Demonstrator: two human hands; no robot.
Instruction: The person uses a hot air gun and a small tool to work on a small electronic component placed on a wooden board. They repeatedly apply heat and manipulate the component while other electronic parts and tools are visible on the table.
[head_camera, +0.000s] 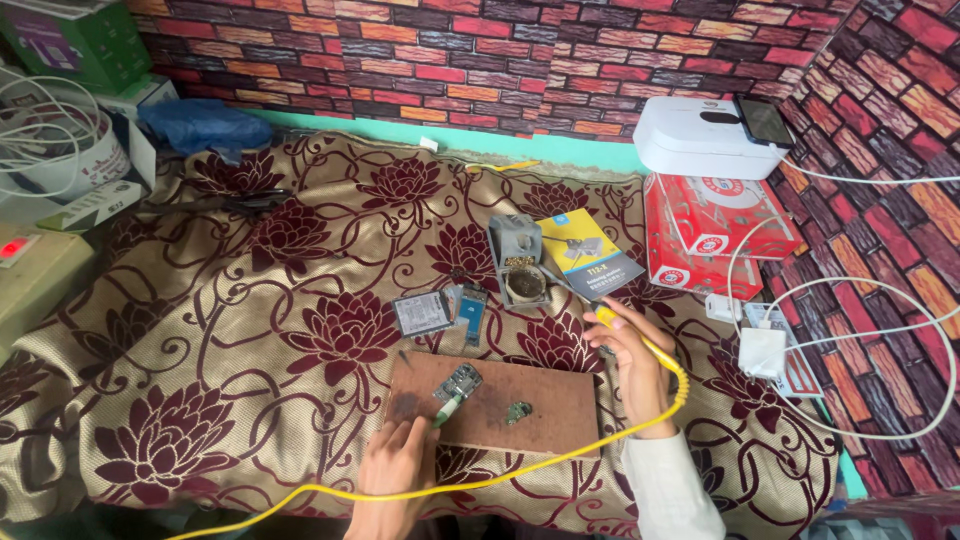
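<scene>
Right hand (630, 352) grips the yellow soldering iron (608, 318) far-right of the board (500, 405), while left hand (400, 462) pinches tweezers (447, 408) nearer the small metal part (458, 382).

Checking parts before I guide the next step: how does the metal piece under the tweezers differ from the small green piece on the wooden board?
The silvery metal piece is larger and boxy; the small green piece is smaller and irregular. The metal piece is touched by the tweezers in the left hand; the green piece lies untouched. Both rest on the brown wooden board.
</scene>
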